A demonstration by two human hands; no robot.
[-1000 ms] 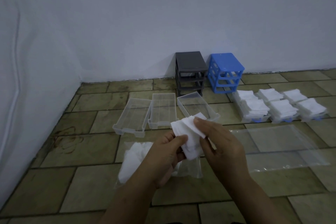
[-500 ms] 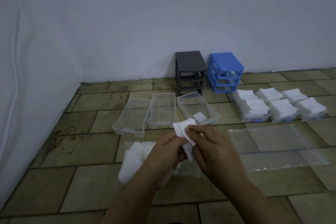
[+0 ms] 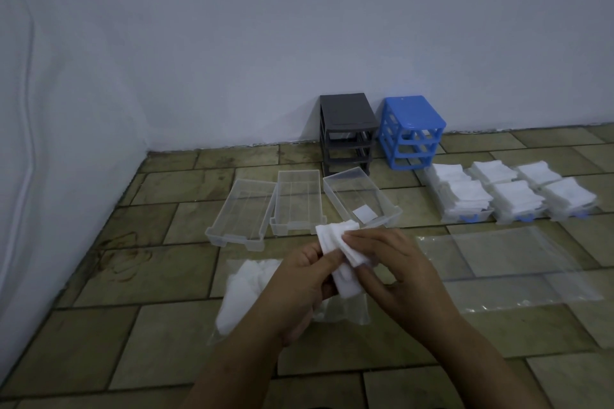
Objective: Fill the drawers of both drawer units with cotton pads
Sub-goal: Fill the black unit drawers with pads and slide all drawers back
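Both hands hold a small stack of white cotton pads (image 3: 335,244) above the floor. My left hand (image 3: 307,279) grips the stack from below and my right hand (image 3: 392,262) pinches its top pads. Three clear drawers lie on the floor behind: the left drawer (image 3: 241,209), the middle drawer (image 3: 297,201), and the right drawer (image 3: 360,196) with one cotton pad (image 3: 364,212) inside. The grey drawer unit (image 3: 347,133) and the blue drawer unit (image 3: 412,131) stand against the wall without drawers.
A plastic bag of cotton pads (image 3: 242,292) lies under my left hand. Drawers heaped with pads (image 3: 508,194) sit at the right. An empty clear bag (image 3: 518,262) lies flat on the tiled floor. White walls close the left and back.
One cotton pad now lies in the right clear drawer. My hands with the stack have drawn back slightly towards me and my right fingers have shifted on the top pads.
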